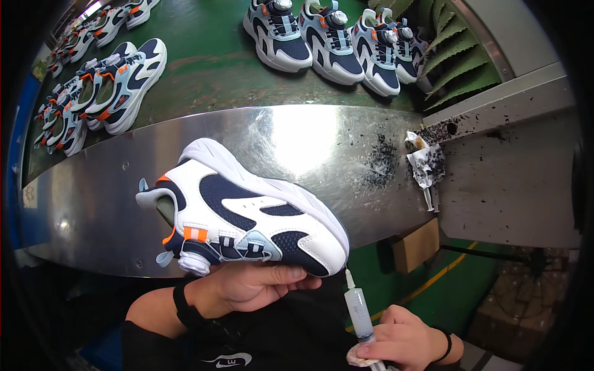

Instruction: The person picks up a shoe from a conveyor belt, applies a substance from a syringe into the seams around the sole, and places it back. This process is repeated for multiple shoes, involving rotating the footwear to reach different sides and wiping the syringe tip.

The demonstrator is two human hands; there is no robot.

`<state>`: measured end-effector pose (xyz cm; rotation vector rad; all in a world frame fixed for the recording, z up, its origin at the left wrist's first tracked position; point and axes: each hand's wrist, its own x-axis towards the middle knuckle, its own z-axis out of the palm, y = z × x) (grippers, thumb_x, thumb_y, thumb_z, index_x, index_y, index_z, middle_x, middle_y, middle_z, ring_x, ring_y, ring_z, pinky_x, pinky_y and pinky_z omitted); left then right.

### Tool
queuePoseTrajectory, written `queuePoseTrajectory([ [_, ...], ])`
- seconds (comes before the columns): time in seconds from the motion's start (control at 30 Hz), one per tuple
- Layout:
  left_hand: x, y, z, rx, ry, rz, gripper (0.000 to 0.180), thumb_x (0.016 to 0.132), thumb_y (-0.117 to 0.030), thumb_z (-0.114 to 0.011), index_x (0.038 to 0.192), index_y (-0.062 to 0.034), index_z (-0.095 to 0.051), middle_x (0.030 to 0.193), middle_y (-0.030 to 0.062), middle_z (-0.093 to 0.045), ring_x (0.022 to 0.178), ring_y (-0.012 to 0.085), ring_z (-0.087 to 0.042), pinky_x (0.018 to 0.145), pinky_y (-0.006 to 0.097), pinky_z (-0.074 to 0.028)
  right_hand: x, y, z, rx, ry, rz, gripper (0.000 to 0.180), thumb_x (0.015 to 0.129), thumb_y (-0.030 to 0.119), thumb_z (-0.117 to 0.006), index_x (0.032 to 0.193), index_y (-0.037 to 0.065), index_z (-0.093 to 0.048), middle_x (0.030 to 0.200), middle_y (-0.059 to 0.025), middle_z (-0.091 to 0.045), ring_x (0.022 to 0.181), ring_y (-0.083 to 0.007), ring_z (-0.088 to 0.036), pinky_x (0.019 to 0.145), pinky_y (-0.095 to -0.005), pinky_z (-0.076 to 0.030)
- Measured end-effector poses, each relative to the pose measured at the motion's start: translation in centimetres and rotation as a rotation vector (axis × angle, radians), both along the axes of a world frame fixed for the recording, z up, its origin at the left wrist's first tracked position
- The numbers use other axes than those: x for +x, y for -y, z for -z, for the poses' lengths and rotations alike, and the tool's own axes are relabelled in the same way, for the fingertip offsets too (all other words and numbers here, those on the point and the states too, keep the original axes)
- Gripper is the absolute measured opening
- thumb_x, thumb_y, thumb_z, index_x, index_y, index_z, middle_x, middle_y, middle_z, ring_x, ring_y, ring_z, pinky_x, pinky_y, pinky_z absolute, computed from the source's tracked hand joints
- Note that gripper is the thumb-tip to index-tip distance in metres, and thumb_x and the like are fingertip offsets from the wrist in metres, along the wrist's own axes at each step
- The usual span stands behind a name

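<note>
A white and navy sneaker (253, 207) with orange accents and a round white dial lies tilted on its side, its sole turned up and away from me. My left hand (260, 284) is closed around it from below, thumb along the toe end; part of its grip is hidden under the shoe. In my right hand (402, 337) is a clear syringe (359, 312) holding whitish stuff. Its tip points up and rests at or very near the edge of the shoe's toe. A crumpled pale cloth or tissue (362, 355) is pinched with the syringe.
A metal ledge (204, 133) runs across in front of me. Behind it, a green surface (204, 68) carries rows of similar sneakers (278, 37), left and right. A soiled white wrapper (427, 164) and black crumbs lie at right. Below stands a cardboard box (416, 246).
</note>
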<state>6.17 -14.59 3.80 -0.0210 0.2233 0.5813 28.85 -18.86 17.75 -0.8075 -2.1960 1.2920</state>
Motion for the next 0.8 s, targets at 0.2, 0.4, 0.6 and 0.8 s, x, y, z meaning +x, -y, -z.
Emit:
queuePoseTrajectory([
  [0.2,0.8,-0.6,-0.8,0.004,-0.052,-0.057,0.038,0.088,0.000,-0.055,0.125,-0.0034,-0.049,0.118,0.0145,-0.058,0.113,0.0251,-0.054,0.090,0.031,-0.050,-0.9,0.1,0.8,0.177,0.121,0.019,0.055,0.075,0.040,-0.070,0.106,-0.004,-0.056,0.079,-0.0073,-0.060,0.056,-0.0198,-0.047,0.053,-0.0319,-0.033],
  [0.4,1.0,-0.8,-1.2,-0.004,-0.028,-0.061,0.041,0.086,-0.002,-0.058,0.126,-0.0023,-0.047,0.117,0.0148,-0.058,0.110,0.0264,-0.057,0.083,0.028,-0.054,-1.4,0.4,1.9,0.383,0.290,0.032,0.048,0.071,0.037,-0.071,0.100,0.001,-0.060,0.075,-0.0068,-0.054,0.052,-0.0188,-0.039,0.051,-0.0306,-0.031],
  [0.6,1.2,-0.9,-1.5,-0.012,-0.001,-0.068,0.039,0.087,-0.004,-0.059,0.124,-0.0045,-0.050,0.115,0.0105,-0.060,0.107,0.0213,-0.059,0.080,0.025,-0.055,-1.5,1.1,2.8,0.463,0.326,0.063,0.045,0.070,0.035,-0.070,0.100,0.004,-0.060,0.077,-0.0078,-0.054,0.052,-0.0184,-0.036,0.050,-0.0306,-0.030],
  [0.8,1.2,-0.8,-1.9,-0.022,0.000,-0.078,0.039,0.086,-0.004,-0.060,0.124,-0.0033,-0.049,0.116,0.0114,-0.059,0.107,0.0215,-0.059,0.080,0.025,-0.055,-1.2,2.0,3.5,0.445,0.394,0.028,0.055,0.068,0.040,-0.073,0.107,0.005,-0.056,0.083,-0.0103,-0.056,0.062,-0.0203,-0.041,0.057,-0.0332,-0.032],
])
